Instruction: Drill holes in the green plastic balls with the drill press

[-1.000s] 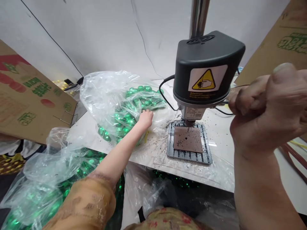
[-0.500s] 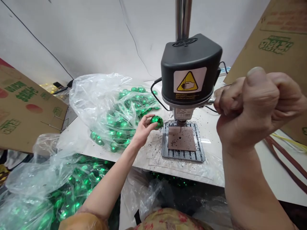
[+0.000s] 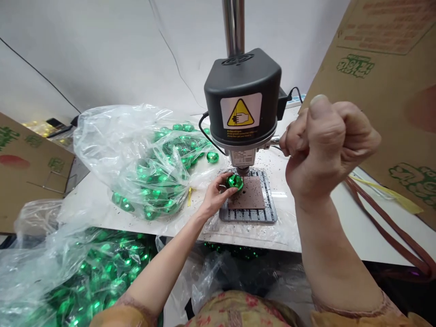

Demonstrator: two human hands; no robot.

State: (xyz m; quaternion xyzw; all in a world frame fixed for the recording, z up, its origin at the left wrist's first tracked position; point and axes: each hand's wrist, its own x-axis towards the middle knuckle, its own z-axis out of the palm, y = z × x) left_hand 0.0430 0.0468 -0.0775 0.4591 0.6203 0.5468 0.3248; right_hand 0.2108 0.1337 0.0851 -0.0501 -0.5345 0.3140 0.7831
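White tabletop (image 3: 350,231) — green ball (image 3: 235,182) — pale wall (image 3: 112,54)

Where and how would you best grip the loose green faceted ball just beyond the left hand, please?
I'd pinch the green faceted ball around its rounded middle, coming from the near side: that side looks more open, while the clear plastic bag lies left and the drill press right.

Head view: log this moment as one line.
Left hand: holds faceted shiny green ball over square brown plate | Right hand: closed fist beside black drill press | Clear plastic bag: green balls showing through
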